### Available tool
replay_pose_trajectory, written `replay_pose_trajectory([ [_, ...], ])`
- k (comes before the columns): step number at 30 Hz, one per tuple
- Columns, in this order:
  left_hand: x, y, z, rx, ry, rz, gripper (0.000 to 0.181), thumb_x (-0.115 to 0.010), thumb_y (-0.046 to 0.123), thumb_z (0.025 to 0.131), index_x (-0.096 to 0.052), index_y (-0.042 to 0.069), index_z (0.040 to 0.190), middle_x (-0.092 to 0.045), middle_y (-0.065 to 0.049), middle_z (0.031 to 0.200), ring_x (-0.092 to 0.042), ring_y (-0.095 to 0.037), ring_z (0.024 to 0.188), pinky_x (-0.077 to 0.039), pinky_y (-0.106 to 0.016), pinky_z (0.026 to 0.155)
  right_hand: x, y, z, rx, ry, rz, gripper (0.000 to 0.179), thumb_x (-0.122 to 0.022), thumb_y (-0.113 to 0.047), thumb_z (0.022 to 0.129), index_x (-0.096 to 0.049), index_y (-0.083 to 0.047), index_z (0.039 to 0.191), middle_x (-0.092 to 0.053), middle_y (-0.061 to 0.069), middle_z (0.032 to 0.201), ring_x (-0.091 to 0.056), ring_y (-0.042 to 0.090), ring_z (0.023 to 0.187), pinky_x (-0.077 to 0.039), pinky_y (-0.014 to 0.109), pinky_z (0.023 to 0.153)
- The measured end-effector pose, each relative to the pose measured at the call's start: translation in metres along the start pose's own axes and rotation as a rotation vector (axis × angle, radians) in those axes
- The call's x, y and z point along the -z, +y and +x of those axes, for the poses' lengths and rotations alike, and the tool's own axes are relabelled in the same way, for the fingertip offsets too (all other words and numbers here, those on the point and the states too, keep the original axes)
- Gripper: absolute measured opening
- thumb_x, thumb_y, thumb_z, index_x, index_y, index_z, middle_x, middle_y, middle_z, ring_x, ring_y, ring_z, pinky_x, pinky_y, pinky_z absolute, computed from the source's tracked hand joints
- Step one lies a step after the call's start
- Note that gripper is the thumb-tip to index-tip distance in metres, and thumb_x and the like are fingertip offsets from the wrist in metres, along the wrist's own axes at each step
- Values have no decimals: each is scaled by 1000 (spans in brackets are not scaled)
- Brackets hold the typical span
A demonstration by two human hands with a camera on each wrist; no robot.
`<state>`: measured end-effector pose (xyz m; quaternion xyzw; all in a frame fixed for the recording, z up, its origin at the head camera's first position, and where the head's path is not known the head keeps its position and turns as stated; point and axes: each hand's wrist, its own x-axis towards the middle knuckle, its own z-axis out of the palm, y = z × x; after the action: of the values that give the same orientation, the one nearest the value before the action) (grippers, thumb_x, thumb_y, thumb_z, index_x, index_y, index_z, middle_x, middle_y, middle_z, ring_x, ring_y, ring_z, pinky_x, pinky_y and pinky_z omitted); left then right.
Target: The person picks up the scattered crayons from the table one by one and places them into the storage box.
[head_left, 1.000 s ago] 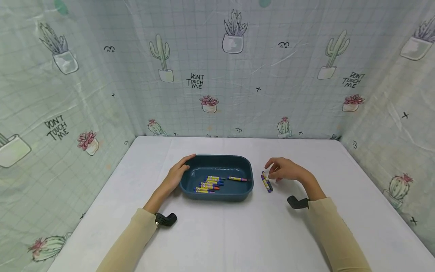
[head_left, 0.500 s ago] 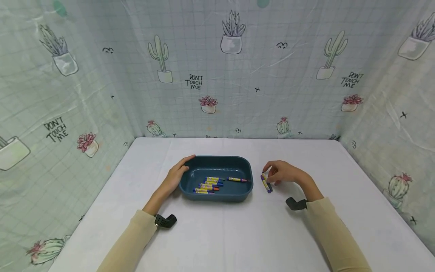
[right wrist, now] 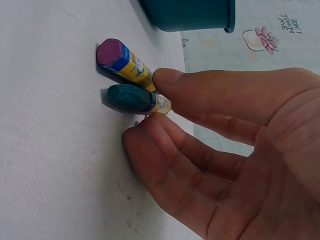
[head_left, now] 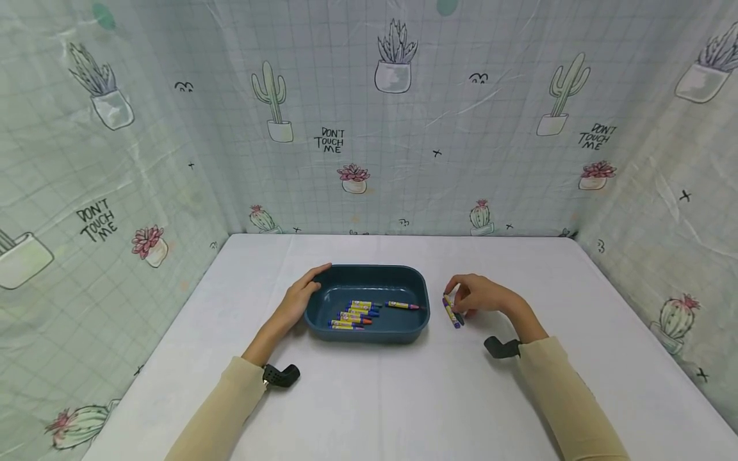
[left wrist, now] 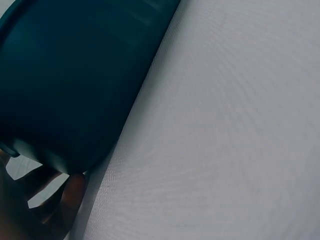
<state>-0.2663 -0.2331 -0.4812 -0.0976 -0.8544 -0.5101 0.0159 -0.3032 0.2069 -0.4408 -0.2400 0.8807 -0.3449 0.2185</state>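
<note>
My left hand (head_left: 296,302) grips the left end of a dark teal rectangular tray (head_left: 369,336), its thumb at the rim and fingers along the outside wall. In the left wrist view, fingertips (left wrist: 74,192) press against the tray's end near the table. To the right of the tray, my right hand (head_left: 485,294) pinches a dark green crayon (right wrist: 131,98) between thumb and fingers. The crayon's tip stays close over the white cloth. A purple crayon (right wrist: 122,59) with a yellow and blue wrapper lies right beside it. The hand covers the green crayon's far end.
Inside the tray lie several yellow-wrapped crayons (head_left: 353,317) in a slanted row, with a pink-tipped crayon (head_left: 402,305) apart on the right. White cloth (head_left: 380,397) covers the table. Patterned cactus curtains (head_left: 438,179) stand behind and at both sides.
The right hand has come slightly left and down to the two loose crayons, and its thumb and fingers have closed on the dark green one. Left hand and tray hold still.
</note>
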Motion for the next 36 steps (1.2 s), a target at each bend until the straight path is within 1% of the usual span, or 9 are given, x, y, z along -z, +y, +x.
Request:
replay_pose_trajectory([
  [4,0,0,0,-6,3,8,51,-38,19,107,-45,28,157,-37,-2,168,-24,-31,160,-16,-61,129,-1,-1,1,-19,10,-9,38,-72,-7,92,-60,3,126,-67,12,90,-64,19,76,-61,34,71],
  [11,0,2,-1,11,6,5,51,-38,19,106,-47,30,156,-38,1,168,-24,-29,160,-16,-60,129,0,-1,3,-61,11,-21,36,-69,-5,92,-60,1,126,-67,11,92,-63,19,77,-59,32,73],
  [18,0,1,-1,3,7,8,51,-38,21,107,-46,31,156,-38,1,167,-24,-29,160,-16,-61,129,0,-2,3,-73,3,-24,38,-69,-5,91,-59,2,126,-66,11,92,-63,19,76,-59,32,72],
  [23,-1,1,-1,0,2,6,51,-39,21,107,-46,32,156,-38,1,167,-24,-30,160,-16,-61,129,1,1,2,-96,5,-27,39,-68,-4,91,-58,2,128,-66,11,92,-63,18,78,-59,31,74],
  [26,-1,1,-1,2,0,6,51,-38,21,107,-46,31,156,-38,1,168,-24,-30,160,-16,-62,129,1,2,2,-95,10,-37,39,-67,-5,92,-58,2,129,-66,11,93,-63,18,77,-59,32,74],
  [30,-1,1,0,2,0,4,51,-38,19,107,-45,29,156,-37,0,168,-24,-30,160,-16,-61,129,1,1,2,-93,17,-36,43,-69,-7,91,-57,1,132,-67,11,93,-63,18,77,-59,32,74],
  [36,0,1,0,2,1,15,52,-37,18,107,-44,28,157,-36,-1,168,-23,-31,160,-16,-61,129,0,0,2,-98,21,-47,48,-71,-7,90,-56,0,135,-65,10,91,-61,18,76,-56,30,71],
])
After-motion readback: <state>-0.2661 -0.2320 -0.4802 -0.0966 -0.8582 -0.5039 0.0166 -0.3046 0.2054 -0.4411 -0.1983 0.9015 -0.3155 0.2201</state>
